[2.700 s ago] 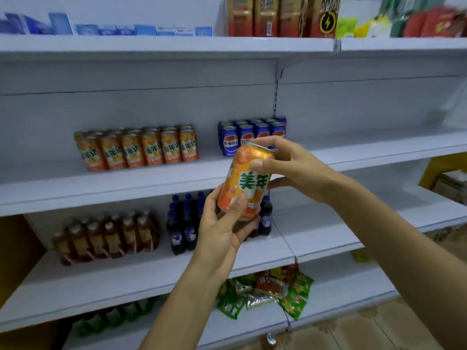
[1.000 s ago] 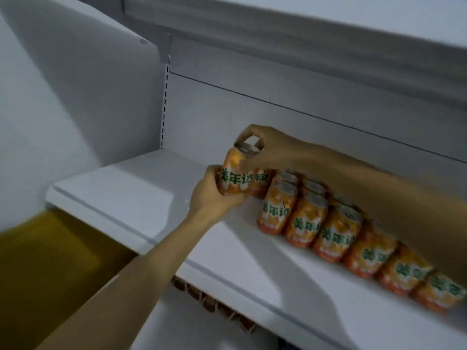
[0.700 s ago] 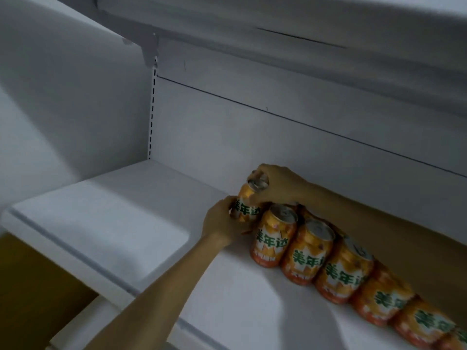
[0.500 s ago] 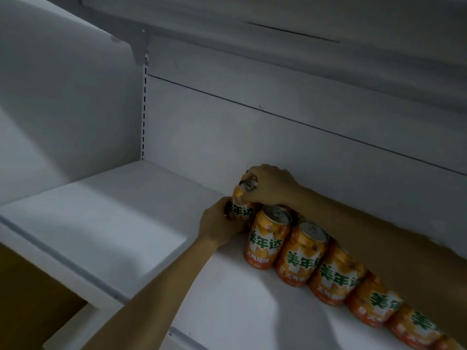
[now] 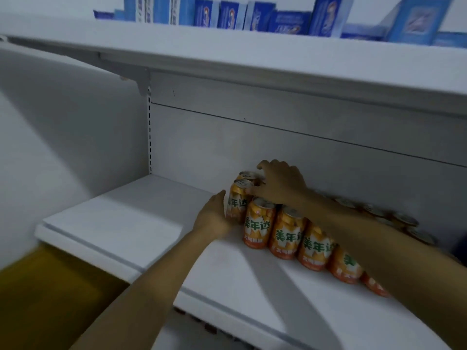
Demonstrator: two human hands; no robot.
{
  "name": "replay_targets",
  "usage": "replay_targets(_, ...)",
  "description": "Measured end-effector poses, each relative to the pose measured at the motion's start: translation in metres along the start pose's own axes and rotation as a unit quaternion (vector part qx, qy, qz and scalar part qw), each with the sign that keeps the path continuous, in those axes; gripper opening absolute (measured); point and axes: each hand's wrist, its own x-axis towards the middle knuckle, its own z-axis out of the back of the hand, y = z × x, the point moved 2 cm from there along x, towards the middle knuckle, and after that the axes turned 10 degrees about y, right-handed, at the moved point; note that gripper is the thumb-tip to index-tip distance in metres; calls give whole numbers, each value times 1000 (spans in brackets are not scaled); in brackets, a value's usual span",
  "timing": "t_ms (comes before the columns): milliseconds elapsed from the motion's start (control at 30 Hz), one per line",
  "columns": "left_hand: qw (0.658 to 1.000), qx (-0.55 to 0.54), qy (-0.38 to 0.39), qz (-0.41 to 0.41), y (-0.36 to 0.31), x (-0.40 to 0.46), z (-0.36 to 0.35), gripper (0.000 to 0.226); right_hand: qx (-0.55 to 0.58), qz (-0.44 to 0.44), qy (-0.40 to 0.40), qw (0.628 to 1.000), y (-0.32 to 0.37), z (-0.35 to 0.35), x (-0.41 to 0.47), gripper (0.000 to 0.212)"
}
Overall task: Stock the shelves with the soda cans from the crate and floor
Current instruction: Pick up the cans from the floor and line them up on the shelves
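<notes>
An orange soda can [image 5: 237,201] stands on the white shelf [image 5: 141,223], at the left end of a row of like orange cans [image 5: 285,233] that runs back to the right. My left hand [image 5: 213,219] cups this can's left side, thumb up along it. My right hand [image 5: 279,183] reaches over the row from the right. Its spread fingers rest on the can tops and a fingertip touches the end can's rim. A second row of cans behind is mostly hidden by my right arm.
The shelf's left half is bare up to the side wall [image 5: 63,137]. A higher shelf [image 5: 252,59] overhangs close above, carrying blue boxes [image 5: 326,16]. Bottle caps [image 5: 209,329] show on the level below. A yellow surface [image 5: 50,294] lies at lower left.
The can went from mid-air to standing on the shelf at the row's left end. My right hand's grip on its top has loosened into spread fingers. The view has drawn back.
</notes>
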Motion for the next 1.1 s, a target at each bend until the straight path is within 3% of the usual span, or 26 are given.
replay_targets(233,968,220,-28,-120,-38,-111,15,64,-14,-80,4,997,0,25,-140,72)
replay_targets(400,899,387,10,-207,-61,-206,-38,75,-36,-158,11,987,-8,8,-276,77)
replay_targets(567,843,438,90,-299,-84,-296,-122,76,2,-245,85,966,-36,-43,-439,79)
replay_targets(667,812,448,144,-346,-79,-344,-181,78,69,-324,144,932,-55,-87,-544,79)
replay_targets(800,806,420,233,-347,-55,-394,-265,75,134,-423,204,873,-71,-151,-659,79)
replay_targets(1100,737,431,419,-310,-20,-430,-448,75,259,-504,276,776,-116,-275,-783,77)
